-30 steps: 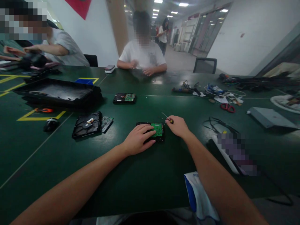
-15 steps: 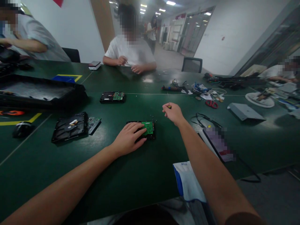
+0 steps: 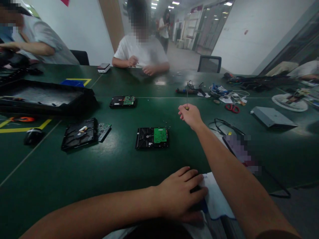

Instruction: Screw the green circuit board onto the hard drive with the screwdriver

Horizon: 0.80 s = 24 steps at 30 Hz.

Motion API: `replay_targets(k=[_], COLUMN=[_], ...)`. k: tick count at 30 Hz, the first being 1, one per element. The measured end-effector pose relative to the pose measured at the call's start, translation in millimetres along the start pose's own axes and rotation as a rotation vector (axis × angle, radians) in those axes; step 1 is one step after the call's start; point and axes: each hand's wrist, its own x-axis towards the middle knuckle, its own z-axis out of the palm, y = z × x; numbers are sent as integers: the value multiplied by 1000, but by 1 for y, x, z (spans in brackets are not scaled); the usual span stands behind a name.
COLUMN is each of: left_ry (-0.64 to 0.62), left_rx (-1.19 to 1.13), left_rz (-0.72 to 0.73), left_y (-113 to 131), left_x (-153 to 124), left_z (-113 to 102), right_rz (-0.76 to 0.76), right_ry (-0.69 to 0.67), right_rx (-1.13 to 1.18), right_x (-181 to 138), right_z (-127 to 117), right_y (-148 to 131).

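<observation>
Pinching a screwdriver (image 3: 186, 108) in the right hand (image 3: 191, 116), tip and long axis outward — left hand (image 3: 176, 194) spread, by white cloth (image 3: 216, 197)!

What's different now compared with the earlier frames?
The left hand let go of the green-board hard drive and moved rightward, toward the body, to the white-and-blue cloth. The right hand, still holding the screwdriver, moved forward, away from that drive. The drive and the farther drive stayed put.
</observation>
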Motion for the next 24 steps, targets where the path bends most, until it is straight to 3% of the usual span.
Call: replay_targets(k=[5,7,11,14,16,19,24], left_ry=[7,12,26,33,33,56,94], left_rx=[54,64,32,-28,-50,-41,-6], left_rz=[21,18,3,-7,-7,-6,10], left_y=[2,2,1,1,1,2,2], left_x=[2,1,0,1,2,2,0], left_z=[2,3,3,4,4,5,3], right_rz=[-11,-18,-98,-121,-137,-130,-77], right_ry=[-32,-52,-86,-16,30,24,16], right_rx=[43,51,-23,-49,-5,124,383], right_x=[5,9,22,30,31,29,25], right_z=[26,25,-16,-52,-62,-49,10], right_y=[-28,-40,-58,-71,-79,-90,-99])
